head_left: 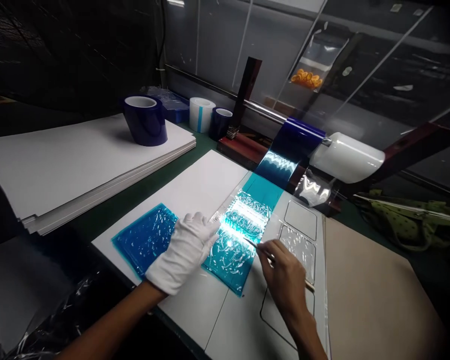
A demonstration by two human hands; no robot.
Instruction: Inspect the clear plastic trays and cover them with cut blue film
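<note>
On the white work board lies a strip of shiny teal film, wrinkled with bright reflections, running up to a dark blue roll on a metal rod. My left hand, in a white glove, rests between this strip and a darker blue film piece, fingertips by the strip's left edge. Whether it pinches anything is hidden. My bare right hand holds a thin pointed tool, its tip over the teal film. Clear film pieces lie within black outlines at the right.
A stack of white sheets carries a blue tape roll at the left. Further rolls stand behind. A white roll hangs at the back right, above a green bag and brown board.
</note>
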